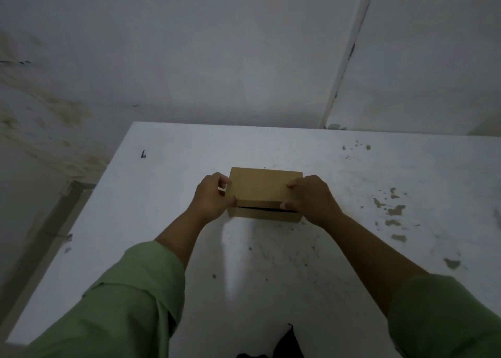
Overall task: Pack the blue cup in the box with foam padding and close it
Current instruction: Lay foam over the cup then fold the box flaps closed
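Box (264, 192) at surface (352, 249) centre, long axis left-to-right, lid lowered; dark gap along near front edge. Cup not visible, presumably inside. Left hand (210, 199) and right hand (311, 199) at opposite ends, fingers (294, 185) curled onto lid. Equally near; press front edge down.
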